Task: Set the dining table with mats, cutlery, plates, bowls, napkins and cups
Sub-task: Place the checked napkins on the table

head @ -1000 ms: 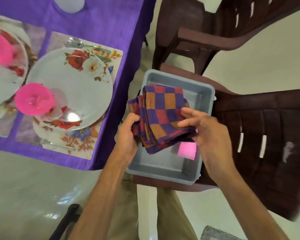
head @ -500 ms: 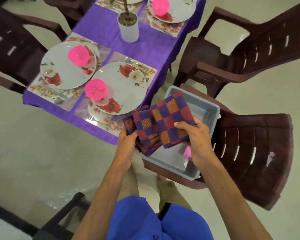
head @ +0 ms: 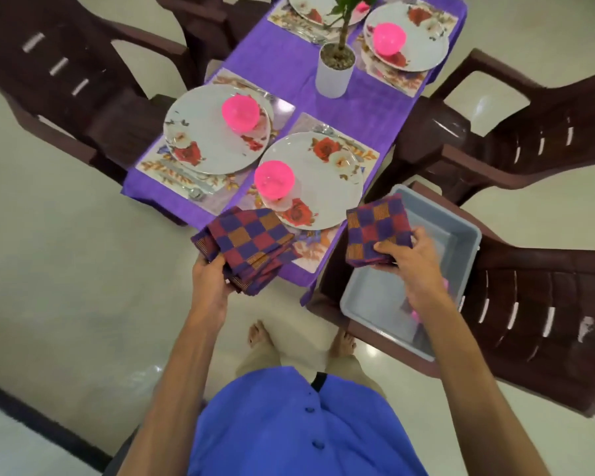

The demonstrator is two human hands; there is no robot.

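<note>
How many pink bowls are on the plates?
3 clearly: one on the nearest plate, one on the left plate, one on the far right plate. A fourth may hide behind the plant.

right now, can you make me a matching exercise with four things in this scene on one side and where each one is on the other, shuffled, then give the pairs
Things:
1. grey tub
2. nearest pink bowl
3. potted plant
4. single checked napkin

Places:
A. on a floral plate
B. held in the right hand
C. on a brown chair seat
D. standing on the purple tablecloth, mid-table

Pairs: 1-C, 2-A, 3-D, 4-B
</note>
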